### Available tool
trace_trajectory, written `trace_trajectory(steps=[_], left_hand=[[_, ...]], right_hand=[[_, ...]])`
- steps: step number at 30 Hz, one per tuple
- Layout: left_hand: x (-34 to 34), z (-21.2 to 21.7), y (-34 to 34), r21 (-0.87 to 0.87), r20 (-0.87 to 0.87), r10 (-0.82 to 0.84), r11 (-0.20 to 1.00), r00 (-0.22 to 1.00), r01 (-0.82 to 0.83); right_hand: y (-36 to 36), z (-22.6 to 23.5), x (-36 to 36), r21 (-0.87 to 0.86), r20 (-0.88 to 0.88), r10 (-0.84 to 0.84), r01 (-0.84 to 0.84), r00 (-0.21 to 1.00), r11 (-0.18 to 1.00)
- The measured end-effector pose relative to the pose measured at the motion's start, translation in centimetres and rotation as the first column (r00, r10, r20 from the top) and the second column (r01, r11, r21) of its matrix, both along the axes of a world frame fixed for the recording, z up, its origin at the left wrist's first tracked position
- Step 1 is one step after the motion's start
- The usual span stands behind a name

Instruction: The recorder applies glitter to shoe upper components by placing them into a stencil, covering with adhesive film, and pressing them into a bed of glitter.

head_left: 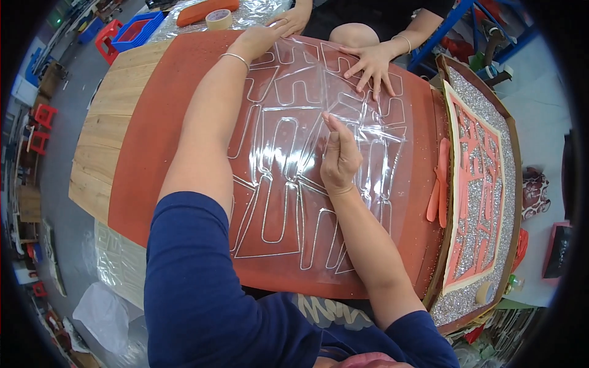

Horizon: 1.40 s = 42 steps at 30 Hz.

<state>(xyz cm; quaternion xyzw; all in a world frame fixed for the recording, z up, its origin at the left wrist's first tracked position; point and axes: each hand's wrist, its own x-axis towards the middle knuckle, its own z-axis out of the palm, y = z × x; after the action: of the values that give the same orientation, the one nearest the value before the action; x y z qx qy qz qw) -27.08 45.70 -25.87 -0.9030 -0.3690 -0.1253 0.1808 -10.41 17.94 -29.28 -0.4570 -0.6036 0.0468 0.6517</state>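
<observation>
A clear plastic sheet [288, 230] with rows of tiny stones set in outlined shapes lies over a red-brown mat [165, 116]. Stretched out to the sheet's far edge, my left hand [256, 44] rests flat with its fingers extended, beside a co-worker's hand [294, 18]. My right hand [341, 158] stands on its side edge against the middle of the sheet, fingers straight and together, holding nothing. Across from me, the co-worker's other hand [371, 64] is spread on the sheet's far right part. Glare hides some of the outlines.
On the right stands a tray of glittering stones [509, 153] with a cut-out stencil frame [449, 110]. Red scissors [439, 184] lie beside it. At the far left are blue baskets [138, 30], a tape roll [218, 19] and red stools [108, 40]. Wooden boards [101, 147] show under the mat.
</observation>
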Motion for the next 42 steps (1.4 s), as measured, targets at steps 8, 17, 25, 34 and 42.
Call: trace_trajectory(steps=[8, 17, 25, 34, 42], left_hand=[[-1.8, 1.3, 1.1, 0.232, -0.383, -0.171, 0.933, 0.908, 0.274], [-2.3, -1.6, 1.6, -0.081, -0.032, -0.058, 0.995, 0.998, 0.055], [-4.0, -3.6, 2.6, 0.252, -0.164, -0.142, 0.951, 0.976, 0.181], [-2.4, -4.2, -1.0, 0.419, -0.031, 0.212, 0.890, 0.977, -0.180], [-2.0, -3.6, -7.9, 0.434, 0.012, 0.270, 0.866, 0.963, -0.248]], right_hand=[[-0.6, 0.1, -0.3, -0.133, -0.044, 0.015, -0.020, 0.999, 0.991], [-0.2, 0.2, -0.3, -0.126, 0.054, -0.007, 0.014, 0.999, 0.992], [-0.2, -0.2, -0.1, -0.070, 0.088, -0.008, 0.014, 0.996, 0.997], [-0.1, 1.0, -0.7, -0.104, 0.313, -0.061, 0.098, 0.948, 0.990], [-1.4, 0.0, -1.1, -0.179, 0.639, -0.001, 0.150, 0.769, 0.972]])
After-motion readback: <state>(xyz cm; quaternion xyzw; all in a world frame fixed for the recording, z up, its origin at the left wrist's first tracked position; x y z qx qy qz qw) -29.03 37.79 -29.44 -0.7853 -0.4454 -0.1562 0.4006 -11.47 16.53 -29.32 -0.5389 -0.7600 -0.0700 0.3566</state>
